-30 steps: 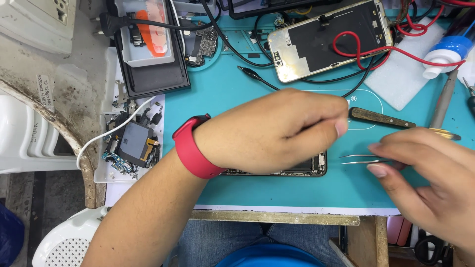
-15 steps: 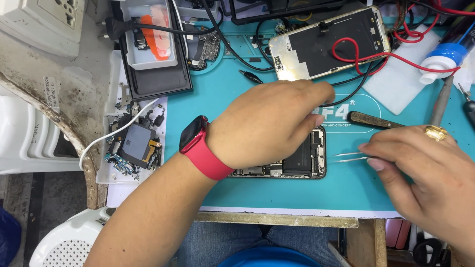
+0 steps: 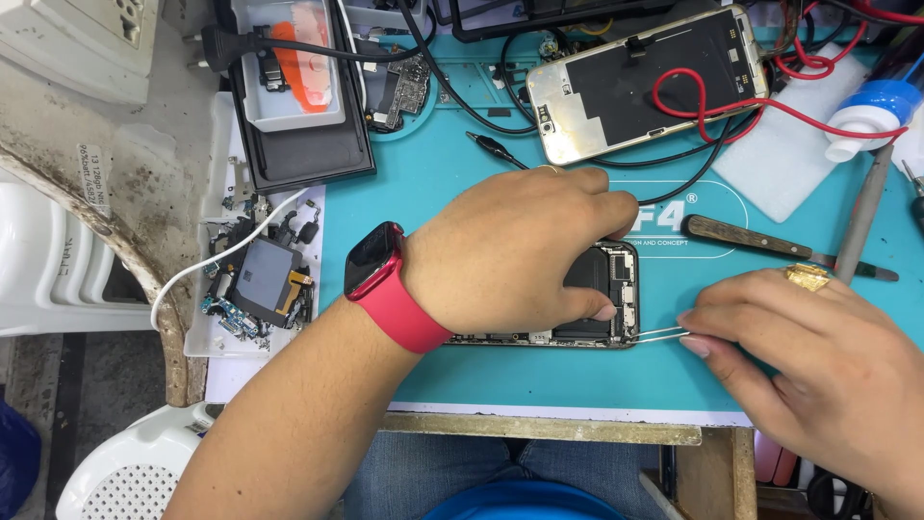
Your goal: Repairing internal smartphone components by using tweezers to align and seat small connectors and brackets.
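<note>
1. The left hand (image 3: 520, 255) lies flat over an opened phone (image 3: 602, 306) on the teal mat (image 3: 539, 385), fingers spread and pressing on it rather than gripping. The phone sits near the front edge of the surface, its right end uncovered, with small parts exposed.
2. The right hand (image 3: 818, 361) pinches a pair of tweezers (image 3: 659, 333) between closed fingers, the tips at the phone's right edge, beside its small connectors.
3. Risk: the metal tips could slip and bridge or scratch contacts. The cause would be an unsteady pinch or the phone shifting under the left palm.
4. Risk: a small part lifted by the tweezers could drop and be lost off the mat's front edge, which is near.
5. Risk: the red wire (image 3: 712, 91) and black cables on a second phone (image 3: 645, 77) lie just beyond the left hand; a raised knuckle could snag them.
6. The wooden-handled tool (image 3: 760, 241) lies near the right hand and could be knocked.
</note>
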